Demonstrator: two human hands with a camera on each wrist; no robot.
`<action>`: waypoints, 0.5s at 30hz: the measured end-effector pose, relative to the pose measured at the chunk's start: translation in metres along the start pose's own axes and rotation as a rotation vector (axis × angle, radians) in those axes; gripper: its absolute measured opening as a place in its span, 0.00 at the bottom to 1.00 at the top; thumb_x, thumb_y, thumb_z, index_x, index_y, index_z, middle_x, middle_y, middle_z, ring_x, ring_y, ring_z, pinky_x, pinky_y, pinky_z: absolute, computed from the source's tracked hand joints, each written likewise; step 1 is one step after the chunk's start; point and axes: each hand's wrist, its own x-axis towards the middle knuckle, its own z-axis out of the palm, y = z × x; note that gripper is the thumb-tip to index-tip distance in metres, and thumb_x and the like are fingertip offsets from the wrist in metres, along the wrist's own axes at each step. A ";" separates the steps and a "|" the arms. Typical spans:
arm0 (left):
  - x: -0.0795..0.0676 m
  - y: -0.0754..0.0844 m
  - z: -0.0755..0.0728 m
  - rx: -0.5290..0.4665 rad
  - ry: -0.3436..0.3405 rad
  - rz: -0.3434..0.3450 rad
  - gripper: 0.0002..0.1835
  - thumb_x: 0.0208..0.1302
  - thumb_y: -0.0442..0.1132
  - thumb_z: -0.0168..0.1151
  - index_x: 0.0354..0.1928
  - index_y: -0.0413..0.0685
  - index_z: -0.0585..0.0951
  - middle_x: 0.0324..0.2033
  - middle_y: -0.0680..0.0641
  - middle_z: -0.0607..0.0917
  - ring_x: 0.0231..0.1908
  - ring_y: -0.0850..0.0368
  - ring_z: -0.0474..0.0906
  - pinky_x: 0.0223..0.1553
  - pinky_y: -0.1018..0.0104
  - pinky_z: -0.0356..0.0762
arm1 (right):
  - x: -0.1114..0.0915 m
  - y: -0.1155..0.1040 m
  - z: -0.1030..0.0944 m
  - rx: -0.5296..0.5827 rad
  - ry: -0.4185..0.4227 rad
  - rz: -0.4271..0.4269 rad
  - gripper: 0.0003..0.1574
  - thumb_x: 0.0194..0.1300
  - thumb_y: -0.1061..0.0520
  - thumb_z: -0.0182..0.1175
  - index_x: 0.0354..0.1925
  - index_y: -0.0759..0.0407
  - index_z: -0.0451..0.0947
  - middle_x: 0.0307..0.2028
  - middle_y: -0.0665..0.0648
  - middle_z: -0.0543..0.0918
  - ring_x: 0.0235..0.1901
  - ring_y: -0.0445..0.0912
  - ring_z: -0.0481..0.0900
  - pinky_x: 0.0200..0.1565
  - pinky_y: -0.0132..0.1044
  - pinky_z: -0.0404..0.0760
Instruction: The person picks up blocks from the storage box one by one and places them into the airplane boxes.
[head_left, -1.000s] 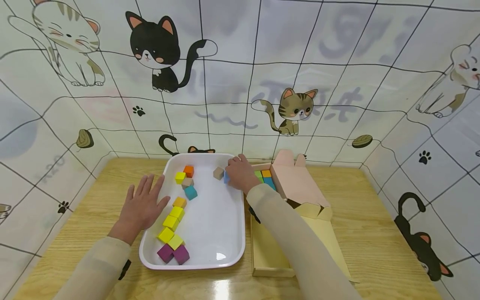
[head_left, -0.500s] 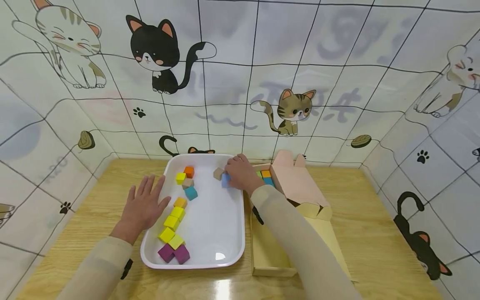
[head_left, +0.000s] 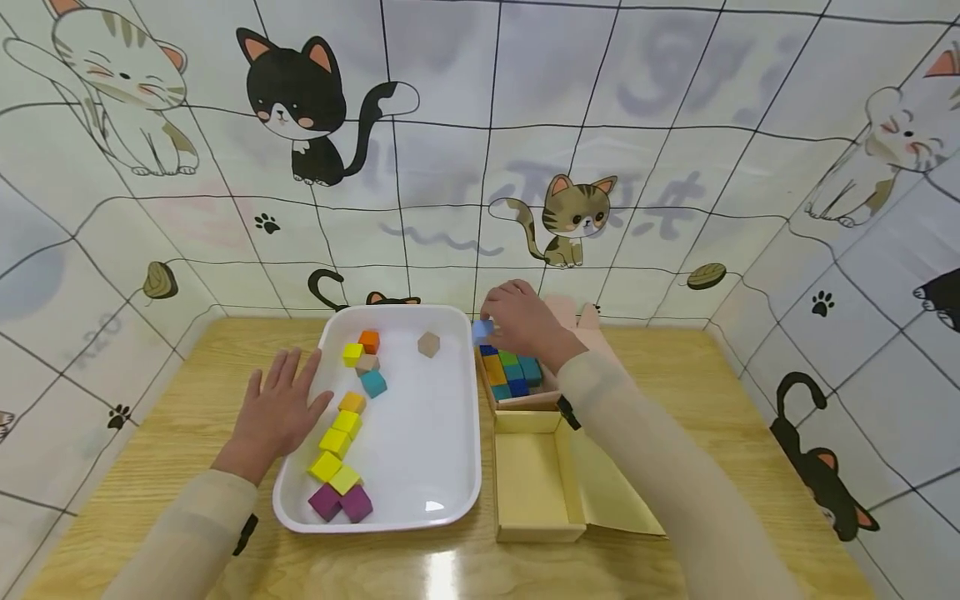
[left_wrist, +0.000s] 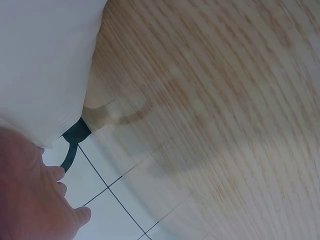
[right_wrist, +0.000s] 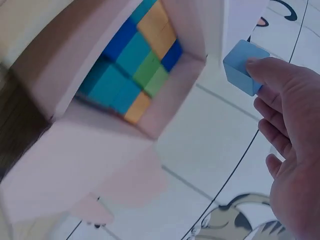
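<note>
My right hand [head_left: 528, 321] pinches a light blue cube [right_wrist: 245, 65] between thumb and fingers. It is held above the pink box [head_left: 525, 403], near that box's far left edge. Several blue, teal, green and orange cubes [right_wrist: 135, 57] sit packed inside the box. My left hand [head_left: 273, 412] lies with straight, spread fingers at the left rim of the white tray [head_left: 420, 425]. Inside the tray, a beige cube [head_left: 429, 344] stands alone at the far right. A loose line of yellow cubes [head_left: 335, 442] and others runs down the left side, ending at two purple cubes [head_left: 356, 503].
A pale yellow box [head_left: 528, 475] stands open in front of the pink one, its lid folded out to the right. Both boxes are right of the tray on the wooden table [head_left: 390, 567]. A cat-patterned sheet [head_left: 442, 167] encloses the back and sides.
My right hand has lifted the light blue cube out of the tray and carried it right, over the pink box. The left hand stays at the tray's rim.
</note>
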 end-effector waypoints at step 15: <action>0.000 0.000 -0.001 -0.006 -0.018 0.000 0.40 0.73 0.58 0.44 0.77 0.48 0.46 0.74 0.31 0.48 0.74 0.31 0.40 0.71 0.29 0.38 | -0.054 0.036 0.003 -0.013 -0.188 0.010 0.18 0.59 0.46 0.68 0.45 0.52 0.84 0.53 0.55 0.82 0.59 0.55 0.73 0.69 0.55 0.63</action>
